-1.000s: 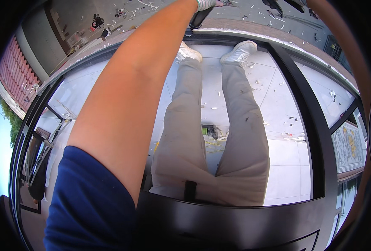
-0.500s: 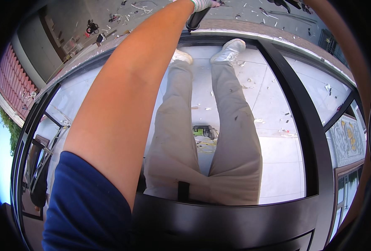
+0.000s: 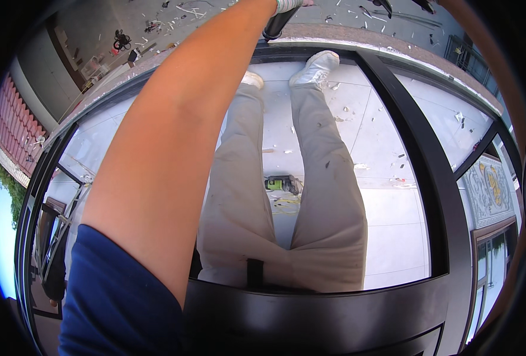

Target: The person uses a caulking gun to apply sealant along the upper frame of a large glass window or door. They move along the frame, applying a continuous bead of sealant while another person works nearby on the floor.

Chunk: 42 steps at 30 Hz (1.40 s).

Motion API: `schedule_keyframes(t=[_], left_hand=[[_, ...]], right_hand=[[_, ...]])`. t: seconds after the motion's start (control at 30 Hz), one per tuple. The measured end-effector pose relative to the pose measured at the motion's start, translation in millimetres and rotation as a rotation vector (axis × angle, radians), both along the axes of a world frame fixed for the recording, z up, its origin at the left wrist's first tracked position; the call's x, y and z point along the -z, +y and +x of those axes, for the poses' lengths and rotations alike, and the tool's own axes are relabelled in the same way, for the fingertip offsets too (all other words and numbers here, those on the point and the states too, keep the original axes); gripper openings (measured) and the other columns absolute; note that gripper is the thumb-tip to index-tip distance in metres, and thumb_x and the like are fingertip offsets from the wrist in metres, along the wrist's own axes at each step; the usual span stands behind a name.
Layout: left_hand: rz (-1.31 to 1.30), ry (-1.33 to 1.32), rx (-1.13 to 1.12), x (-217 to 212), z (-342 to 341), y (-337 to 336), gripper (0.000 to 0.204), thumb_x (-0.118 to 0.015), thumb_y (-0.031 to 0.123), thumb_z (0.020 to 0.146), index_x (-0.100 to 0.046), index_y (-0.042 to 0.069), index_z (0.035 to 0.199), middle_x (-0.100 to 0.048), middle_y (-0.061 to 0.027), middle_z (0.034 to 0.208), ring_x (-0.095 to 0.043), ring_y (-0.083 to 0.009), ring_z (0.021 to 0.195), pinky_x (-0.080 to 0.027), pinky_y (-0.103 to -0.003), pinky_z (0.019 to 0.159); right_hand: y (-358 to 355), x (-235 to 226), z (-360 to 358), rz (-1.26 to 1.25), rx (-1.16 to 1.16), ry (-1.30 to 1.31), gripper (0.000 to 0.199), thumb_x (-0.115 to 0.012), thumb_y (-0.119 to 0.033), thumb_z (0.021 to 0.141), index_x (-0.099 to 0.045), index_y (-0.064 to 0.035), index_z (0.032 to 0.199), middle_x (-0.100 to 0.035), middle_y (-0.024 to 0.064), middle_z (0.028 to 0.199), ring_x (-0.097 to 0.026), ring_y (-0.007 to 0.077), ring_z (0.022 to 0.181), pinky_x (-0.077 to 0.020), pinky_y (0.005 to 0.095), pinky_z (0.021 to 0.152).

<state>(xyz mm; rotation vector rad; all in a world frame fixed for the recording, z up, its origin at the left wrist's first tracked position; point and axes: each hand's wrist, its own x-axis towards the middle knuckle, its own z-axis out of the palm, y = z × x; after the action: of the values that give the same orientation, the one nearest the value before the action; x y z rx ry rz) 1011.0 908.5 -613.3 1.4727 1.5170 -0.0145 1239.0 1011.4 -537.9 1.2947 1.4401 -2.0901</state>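
My left arm, in a dark blue sleeve, stretches up to the top edge. Only the striped cuff and a sliver of my left hand (image 3: 289,5) show; its fingers are cut off. A dark cylindrical piece (image 3: 277,25) sticks out just below the cuff, at the wrist. Whether the hand grips it, I cannot tell. My right forearm (image 3: 500,53) curves along the right rim to the top edge. The right hand is not made out; black pieces (image 3: 408,5) lie at the edge beside that forearm's end. A black frame (image 3: 417,142) surrounds the view below.
Legs in grey trousers (image 3: 328,196) with white shoes show inside the frame, directly or reflected, I cannot tell. Between them lies a green and black power tool (image 3: 282,183) with a yellow cord. Scraps litter the pale tiles (image 3: 387,207) and grey ground (image 3: 215,29). A dark panel (image 3: 310,317) spans the bottom.
The view has shifted slightly, so the legs, frame and power tool appear a little farther left. The black pieces at the top edge have also moved left. Both arms keep nearly the same pose.
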Motion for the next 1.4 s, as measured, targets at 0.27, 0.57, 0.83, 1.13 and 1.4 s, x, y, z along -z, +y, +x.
schedule_keyframes(t=[0.27,0.57,0.83,1.13,1.4], left_hand=[[0.041,-0.007,0.026,6,14,1,0.07,-0.086,0.042,0.066,-0.06,0.016,0.126,-0.069,-0.014,0.117,-0.064,-0.0324,0.111,-0.05,-0.039,0.095],[0.079,-0.034,0.091,15,33,3,0.075,-0.087,0.044,0.063,-0.059,0.014,0.126,-0.068,-0.0144,0.119,-0.063,-0.0328,0.113,-0.049,-0.039,0.096],[0.053,-0.025,0.159,6,44,9,0.08,-0.087,0.048,0.062,-0.057,0.013,0.128,-0.066,-0.0175,0.121,-0.061,-0.0352,0.115,-0.048,-0.041,0.099],[0.037,-0.088,0.157,9,65,11,0.079,-0.085,0.045,0.065,-0.055,0.011,0.129,-0.065,-0.0194,0.123,-0.061,-0.0361,0.116,-0.047,-0.041,0.101],[0.084,-0.045,0.168,6,79,11,0.081,-0.085,0.046,0.065,-0.055,0.009,0.13,-0.064,-0.0206,0.123,-0.06,-0.0361,0.117,-0.047,-0.042,0.101]], right_hand=[[1,2,16,-0.027,0.024,-0.108,0.049,-0.072,-0.049,0.087,-0.056,-0.0048,0.098,-0.061,0.0068,0.076,-0.061,0.0178,0.061,-0.0535,0.033,0.054],[9,-4,34,0.016,-0.068,-0.232,0.048,-0.073,-0.05,0.085,-0.057,-0.0074,0.099,-0.061,0.0065,0.074,-0.06,0.017,0.059,-0.0515,0.0318,0.052],[6,-13,50,0.137,-0.081,-0.388,0.05,-0.075,-0.053,0.082,-0.06,-0.0071,0.096,-0.059,0.0047,0.071,-0.057,0.0155,0.057,-0.0481,0.03,0.05],[7,-25,67,0.198,-0.18,-0.395,0.052,-0.073,-0.058,0.082,-0.06,-0.0079,0.088,-0.058,0.0034,0.068,-0.055,0.0139,0.052,-0.0456,0.0288,0.046],[14,-15,89,0.085,-0.119,-0.306,0.046,-0.074,-0.048,0.085,-0.061,-0.0048,0.094,-0.063,0.0054,0.074,-0.061,0.0164,0.06,-0.0516,0.0311,0.056]])
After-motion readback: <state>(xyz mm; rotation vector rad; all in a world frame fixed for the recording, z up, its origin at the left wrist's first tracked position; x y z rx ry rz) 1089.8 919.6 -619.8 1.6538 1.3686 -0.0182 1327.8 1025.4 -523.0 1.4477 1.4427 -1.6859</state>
